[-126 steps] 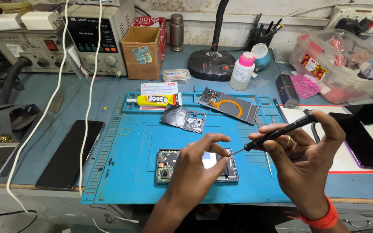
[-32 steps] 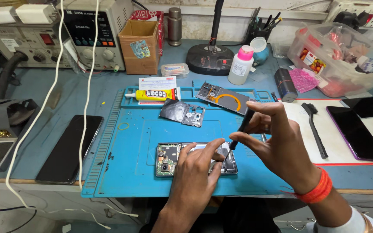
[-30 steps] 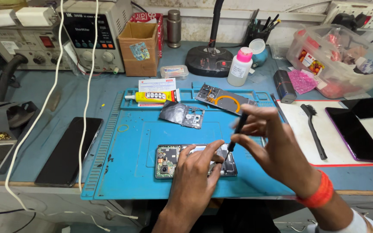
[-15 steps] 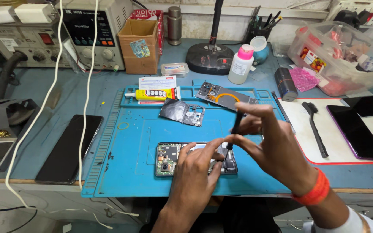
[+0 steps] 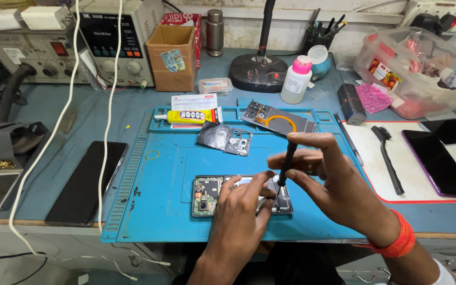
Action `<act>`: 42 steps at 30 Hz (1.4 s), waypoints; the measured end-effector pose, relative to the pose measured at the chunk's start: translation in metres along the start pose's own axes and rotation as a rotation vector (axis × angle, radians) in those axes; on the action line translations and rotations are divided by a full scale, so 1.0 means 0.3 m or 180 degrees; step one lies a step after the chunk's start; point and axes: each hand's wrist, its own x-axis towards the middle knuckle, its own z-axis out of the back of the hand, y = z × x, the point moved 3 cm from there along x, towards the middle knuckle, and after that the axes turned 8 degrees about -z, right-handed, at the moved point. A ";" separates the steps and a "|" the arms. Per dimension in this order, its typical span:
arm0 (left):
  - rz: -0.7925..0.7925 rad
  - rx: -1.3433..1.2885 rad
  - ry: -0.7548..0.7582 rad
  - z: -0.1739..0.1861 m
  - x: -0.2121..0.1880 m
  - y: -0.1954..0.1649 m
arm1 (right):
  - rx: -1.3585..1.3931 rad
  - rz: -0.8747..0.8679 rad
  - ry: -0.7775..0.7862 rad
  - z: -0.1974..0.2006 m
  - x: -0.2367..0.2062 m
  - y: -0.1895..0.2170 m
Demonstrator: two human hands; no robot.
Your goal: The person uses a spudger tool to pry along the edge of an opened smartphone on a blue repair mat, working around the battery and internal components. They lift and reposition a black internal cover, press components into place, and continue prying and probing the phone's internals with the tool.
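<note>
We work at a cluttered repair table [image 5: 54,111] on a blue mat [image 5: 164,174].
Our left hand [image 5: 241,211] presses open fingers onto the opened phone [image 5: 207,191] at the mat's front; our right hand [image 5: 339,184] grips a black screwdriver [image 5: 287,161] upright, tip on the phone.

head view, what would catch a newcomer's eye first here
First the opened phone on the blue work mat at the near middle, its circuit board bare. The left hand steadies it while the right hand holds a black screwdriver upright, tip down on it. Behind them, a yellow glue tube lies at the mat's far edge, and a clear plastic tub of oddments stands far right.
</note>
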 end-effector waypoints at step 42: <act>-0.0002 -0.0114 -0.0068 0.000 -0.001 0.000 | -0.0159 -0.0396 -0.0194 0.011 0.005 -0.032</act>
